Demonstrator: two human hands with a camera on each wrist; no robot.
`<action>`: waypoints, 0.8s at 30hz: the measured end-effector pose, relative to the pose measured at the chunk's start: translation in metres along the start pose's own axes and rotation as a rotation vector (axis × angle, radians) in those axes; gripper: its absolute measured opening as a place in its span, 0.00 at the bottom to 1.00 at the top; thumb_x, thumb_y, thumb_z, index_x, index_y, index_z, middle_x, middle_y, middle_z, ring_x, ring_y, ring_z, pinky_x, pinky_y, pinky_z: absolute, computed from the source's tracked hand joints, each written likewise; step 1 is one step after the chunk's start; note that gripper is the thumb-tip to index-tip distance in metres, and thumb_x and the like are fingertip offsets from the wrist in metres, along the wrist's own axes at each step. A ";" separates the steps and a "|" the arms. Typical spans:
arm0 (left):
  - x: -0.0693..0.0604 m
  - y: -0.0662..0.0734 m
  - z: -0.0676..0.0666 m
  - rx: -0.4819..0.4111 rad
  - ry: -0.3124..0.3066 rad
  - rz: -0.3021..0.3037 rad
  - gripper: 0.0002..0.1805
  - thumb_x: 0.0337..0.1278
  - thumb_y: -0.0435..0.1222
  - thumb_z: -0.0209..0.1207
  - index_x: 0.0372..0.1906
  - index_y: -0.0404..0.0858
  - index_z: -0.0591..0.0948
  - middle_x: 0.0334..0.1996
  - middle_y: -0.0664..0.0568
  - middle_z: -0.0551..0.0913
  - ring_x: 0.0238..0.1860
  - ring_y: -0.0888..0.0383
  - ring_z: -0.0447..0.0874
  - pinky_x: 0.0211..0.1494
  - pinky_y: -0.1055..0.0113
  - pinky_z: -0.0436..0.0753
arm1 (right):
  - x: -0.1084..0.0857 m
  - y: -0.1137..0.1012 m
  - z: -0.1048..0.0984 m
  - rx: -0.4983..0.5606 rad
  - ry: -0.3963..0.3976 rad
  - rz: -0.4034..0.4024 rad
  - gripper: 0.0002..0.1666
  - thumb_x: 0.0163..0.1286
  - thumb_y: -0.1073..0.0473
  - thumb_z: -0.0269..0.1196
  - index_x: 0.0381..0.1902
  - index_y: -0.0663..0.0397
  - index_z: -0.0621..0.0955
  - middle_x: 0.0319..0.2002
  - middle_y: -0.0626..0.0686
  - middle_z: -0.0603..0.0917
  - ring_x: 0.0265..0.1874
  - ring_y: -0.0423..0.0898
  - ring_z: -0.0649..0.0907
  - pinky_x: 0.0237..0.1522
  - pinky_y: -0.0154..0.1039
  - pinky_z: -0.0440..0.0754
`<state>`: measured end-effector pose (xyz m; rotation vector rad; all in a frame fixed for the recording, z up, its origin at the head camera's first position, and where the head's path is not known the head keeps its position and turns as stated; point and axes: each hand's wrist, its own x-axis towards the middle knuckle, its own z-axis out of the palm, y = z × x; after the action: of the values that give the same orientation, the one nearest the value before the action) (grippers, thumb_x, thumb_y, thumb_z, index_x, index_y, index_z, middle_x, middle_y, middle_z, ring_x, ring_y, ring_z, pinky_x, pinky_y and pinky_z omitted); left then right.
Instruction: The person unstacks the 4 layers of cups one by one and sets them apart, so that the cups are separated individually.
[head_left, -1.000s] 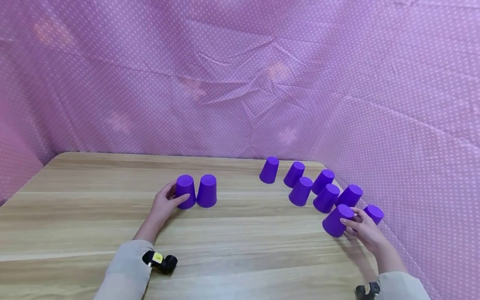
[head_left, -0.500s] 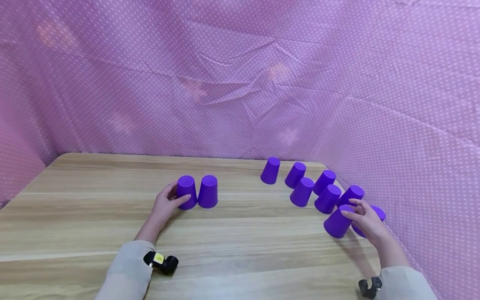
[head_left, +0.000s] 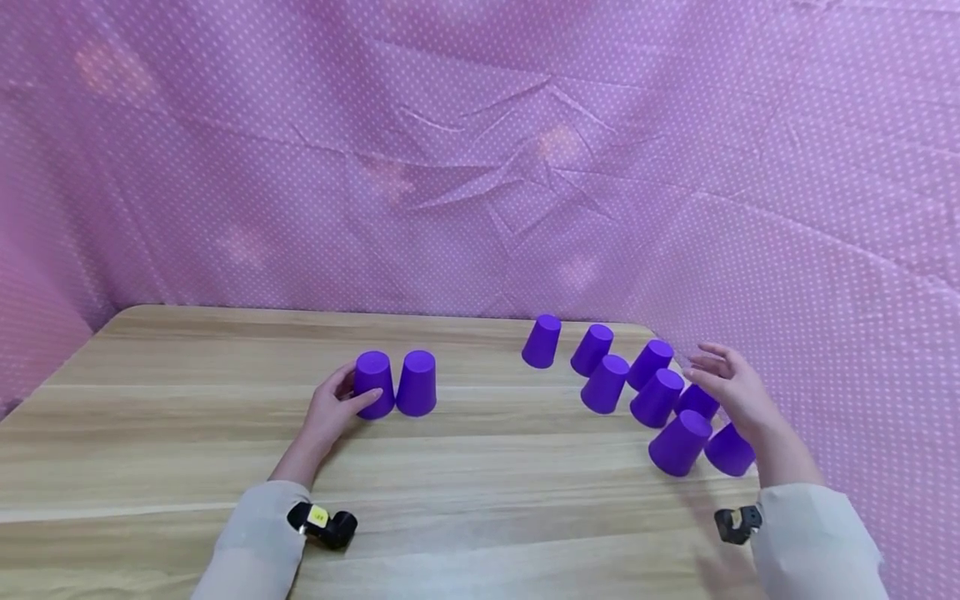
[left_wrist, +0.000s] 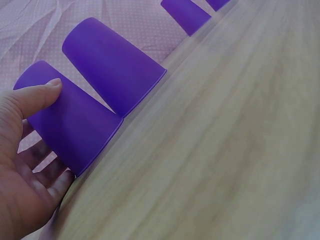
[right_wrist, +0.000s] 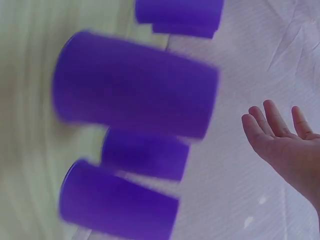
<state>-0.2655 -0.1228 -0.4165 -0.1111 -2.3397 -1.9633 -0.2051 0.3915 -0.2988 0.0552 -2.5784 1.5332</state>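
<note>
Two upside-down purple cups stand side by side left of the table's middle. My left hand [head_left: 327,410] grips the left cup [head_left: 374,372], its thumb across the near side and its fingers round the outer side. The right cup of this pair [left_wrist: 115,67] meets it at the rim. Above the group at the table's right, my right hand [head_left: 738,392] hovers with nothing in it. Its fingers are loosely extended in the right wrist view. Closest below it are the front cup [head_left: 680,444], a cup [head_left: 730,452] partly behind my wrist, and another cup [head_left: 695,402] partly hidden by the hand.
Several more upside-down purple cups, among them a far one [head_left: 542,342] and a middle one [head_left: 604,385], stand in slanting rows along the right edge. A pink dotted cloth [head_left: 480,167] hangs behind and beside the wooden table [head_left: 480,500].
My right hand has left the front cup and risen upward, away from the table. The front cup stays in its place. My left hand and its cup have not moved.
</note>
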 end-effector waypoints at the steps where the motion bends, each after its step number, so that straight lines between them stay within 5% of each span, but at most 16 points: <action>1: 0.000 0.000 0.000 -0.004 0.002 0.001 0.37 0.45 0.39 0.62 0.61 0.33 0.60 0.54 0.36 0.65 0.55 0.46 0.61 0.59 0.57 0.61 | 0.000 -0.008 0.005 -0.004 -0.001 -0.005 0.38 0.60 0.55 0.57 0.62 0.61 0.53 0.52 0.53 0.69 0.42 0.32 0.72 0.52 0.41 0.67; 5: -0.001 0.000 0.001 -0.013 0.000 -0.004 0.37 0.44 0.38 0.62 0.60 0.33 0.61 0.54 0.36 0.65 0.55 0.46 0.62 0.59 0.58 0.61 | 0.007 -0.022 0.023 0.078 -0.016 -0.032 0.34 0.59 0.58 0.58 0.60 0.59 0.57 0.45 0.42 0.71 0.44 0.33 0.71 0.51 0.34 0.66; 14: -0.001 -0.001 -0.001 -0.002 0.003 0.006 0.37 0.45 0.39 0.62 0.61 0.33 0.60 0.54 0.36 0.65 0.55 0.46 0.62 0.59 0.57 0.62 | 0.027 -0.047 0.076 0.171 -0.086 -0.074 0.36 0.59 0.59 0.58 0.60 0.64 0.55 0.54 0.63 0.66 0.53 0.51 0.68 0.55 0.42 0.63; 24: -0.003 0.001 0.000 0.015 -0.006 -0.003 0.38 0.44 0.40 0.62 0.61 0.34 0.60 0.55 0.36 0.64 0.56 0.46 0.61 0.59 0.58 0.61 | 0.042 -0.061 0.129 0.323 -0.162 -0.077 0.32 0.58 0.65 0.57 0.58 0.63 0.59 0.53 0.64 0.67 0.54 0.56 0.66 0.55 0.44 0.64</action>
<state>-0.2628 -0.1225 -0.4155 -0.1124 -2.3600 -1.9488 -0.2535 0.2509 -0.3005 0.3206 -2.3809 1.9722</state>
